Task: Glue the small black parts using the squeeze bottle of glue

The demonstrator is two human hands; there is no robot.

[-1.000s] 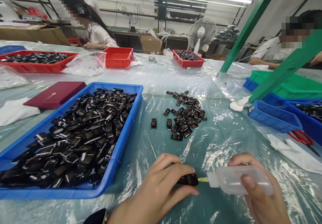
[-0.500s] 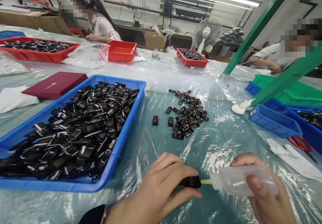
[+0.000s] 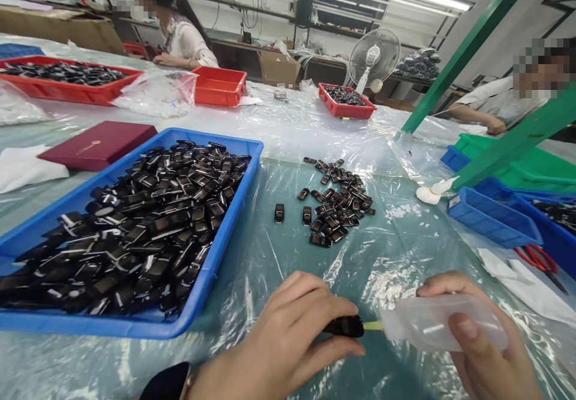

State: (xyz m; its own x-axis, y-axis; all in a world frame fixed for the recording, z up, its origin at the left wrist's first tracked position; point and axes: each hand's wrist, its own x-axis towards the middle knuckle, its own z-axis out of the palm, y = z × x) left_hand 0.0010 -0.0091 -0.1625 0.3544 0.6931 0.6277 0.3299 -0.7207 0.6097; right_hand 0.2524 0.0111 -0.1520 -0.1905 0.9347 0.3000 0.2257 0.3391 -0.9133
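My left hand (image 3: 274, 340) is closed round a small black plastic part (image 3: 345, 326), whose end sticks out to the right. My right hand (image 3: 486, 352) grips a translucent squeeze bottle (image 3: 443, 323). Its yellow nozzle (image 3: 372, 325) touches the end of the black part. Both hands hover low over the plastic-covered table near its front edge. A loose pile of the same black parts (image 3: 337, 202) lies further back in the middle. A blue tray (image 3: 216, 268) full of black parts stands to the left.
A dark red box (image 3: 96, 143) lies behind the blue tray. Red trays (image 3: 218, 88) stand at the back. Blue bins (image 3: 492, 220), red scissors (image 3: 537, 256) and green frame bars (image 3: 508, 142) are on the right. Other people sit at the far edges. A white fan (image 3: 373, 58) stands behind.
Both hands with the part and bottle have drifted slightly right; the nozzle stays against the part. The view has shifted a little.
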